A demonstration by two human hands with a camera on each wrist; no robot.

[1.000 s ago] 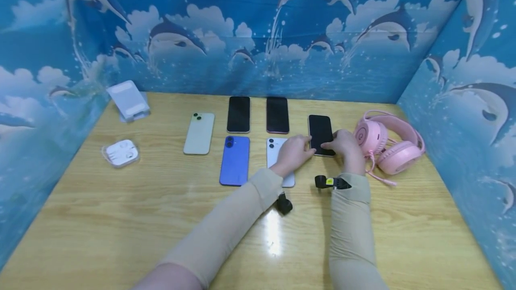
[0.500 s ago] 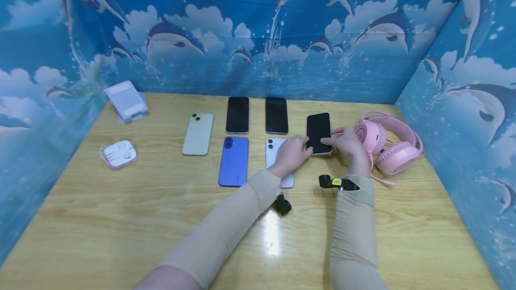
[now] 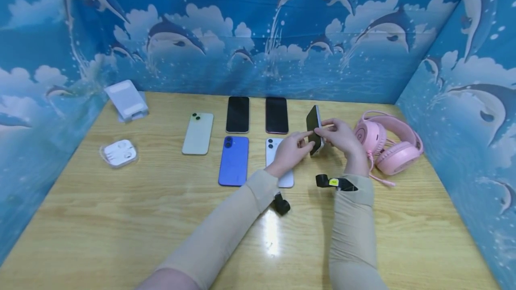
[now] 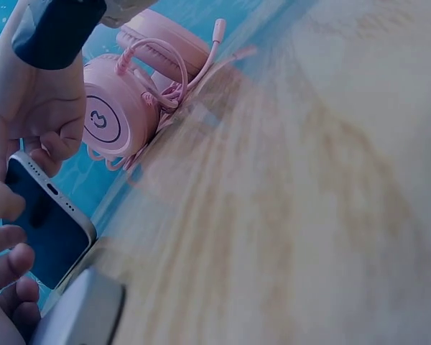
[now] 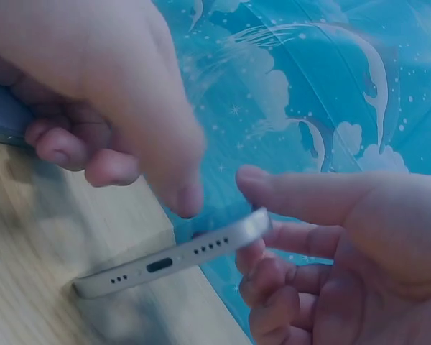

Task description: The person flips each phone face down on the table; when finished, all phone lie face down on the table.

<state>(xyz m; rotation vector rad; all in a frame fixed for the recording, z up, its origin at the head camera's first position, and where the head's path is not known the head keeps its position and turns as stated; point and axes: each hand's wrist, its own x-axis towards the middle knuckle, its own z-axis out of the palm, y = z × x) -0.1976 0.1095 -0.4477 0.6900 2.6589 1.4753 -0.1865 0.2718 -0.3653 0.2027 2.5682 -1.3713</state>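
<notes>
A phone [image 3: 312, 121] with a black screen and silver frame stands tilted on its long left edge. My right hand [image 3: 342, 138] pinches its raised right edge between thumb and fingers. Its bottom end with the charging port [image 5: 174, 263] faces the right wrist camera. On the screen side, my left hand [image 3: 290, 152] has its fingertips right at the glass, with the other fingers loosely bent. In the left wrist view the dark screen [image 4: 49, 228] faces that hand. A white phone [image 3: 287, 180] lies face down beneath the left hand, partly hidden by it.
Two phones lie screen up at the back, one left [image 3: 238, 114] and one right [image 3: 276, 115]. A blue phone [image 3: 233, 162] and a pale green phone [image 3: 198, 134] lie left. Pink headphones [image 3: 397, 158] sit right. Boxed earphones [image 3: 120, 153] and a white box [image 3: 127, 98] are far left.
The black-screened phone has gone from lying flat to tilted up on its left edge. My right hand has raised its right side, and my left fingers stay by the screen.
</notes>
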